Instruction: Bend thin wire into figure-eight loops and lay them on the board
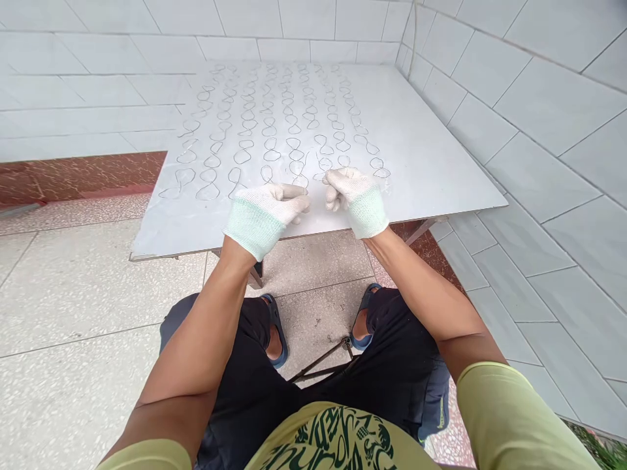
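Observation:
Both hands wear white knit gloves with pale green cuffs and are just above the front edge of a white board (pixel 431 170). The thumb and fingers of my left hand (pixel 280 201) are pinched on a thin wire (pixel 306 163) that rises from the fingertips. My right hand (pixel 345 188) is level with it, a short gap away, fingers curled and pinched near the other side of the wire. Its exact grip is hard to see. Behind them lie rows of thin wires twisted into figure-eight loops (pixel 243 151), several in each row.
White tiled walls (pixel 548 117) border the board at the back and right. Beneath it, metal legs (pixel 422 230) stand on the speckled floor (pixel 73 287). My knees and blue slippers (pixel 278 333) are below the front edge, with a dark metal frame (pixel 323 365) between them.

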Motion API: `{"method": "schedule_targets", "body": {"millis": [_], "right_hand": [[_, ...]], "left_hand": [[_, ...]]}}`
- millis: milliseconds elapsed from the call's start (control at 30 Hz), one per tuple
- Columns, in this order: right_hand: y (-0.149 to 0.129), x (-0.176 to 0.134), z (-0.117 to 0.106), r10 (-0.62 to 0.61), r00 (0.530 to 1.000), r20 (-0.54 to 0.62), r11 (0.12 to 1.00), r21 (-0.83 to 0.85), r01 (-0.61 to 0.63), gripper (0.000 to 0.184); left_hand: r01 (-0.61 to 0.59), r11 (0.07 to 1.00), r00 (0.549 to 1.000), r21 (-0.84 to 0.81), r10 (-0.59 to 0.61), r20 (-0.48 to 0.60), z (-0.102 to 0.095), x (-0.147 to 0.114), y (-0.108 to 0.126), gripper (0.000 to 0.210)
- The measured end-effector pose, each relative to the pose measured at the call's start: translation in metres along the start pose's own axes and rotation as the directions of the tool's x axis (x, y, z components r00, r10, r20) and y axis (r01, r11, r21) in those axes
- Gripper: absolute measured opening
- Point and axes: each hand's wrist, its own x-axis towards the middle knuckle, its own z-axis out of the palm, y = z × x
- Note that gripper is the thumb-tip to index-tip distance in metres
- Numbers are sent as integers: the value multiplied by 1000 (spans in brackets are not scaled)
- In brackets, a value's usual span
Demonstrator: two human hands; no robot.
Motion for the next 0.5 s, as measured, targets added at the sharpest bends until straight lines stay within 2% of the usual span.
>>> {"method": "schedule_targets", "body": {"millis": [167, 333, 433, 500], "right_hand": [[-2, -1, 0, 30, 996, 84, 998, -57, -26, 39], [-15, 6, -26, 67, 961, 269, 976, -216, -7, 37], [-23, 13, -41, 54, 962, 267, 971, -239, 12, 39], [-25, 16, -46, 47, 969, 242, 972, -235, 12, 41]], "left_hand": [[-95, 989, 994, 113, 100, -38, 4, -3, 0, 30], [-152, 966, 985, 208, 166, -48, -3, -5, 3, 32], [-135, 957, 989, 258, 147, -28, -6, -6, 6, 25], [-105, 975, 993, 194, 113, -28, -8, -8, 8, 21]]}}
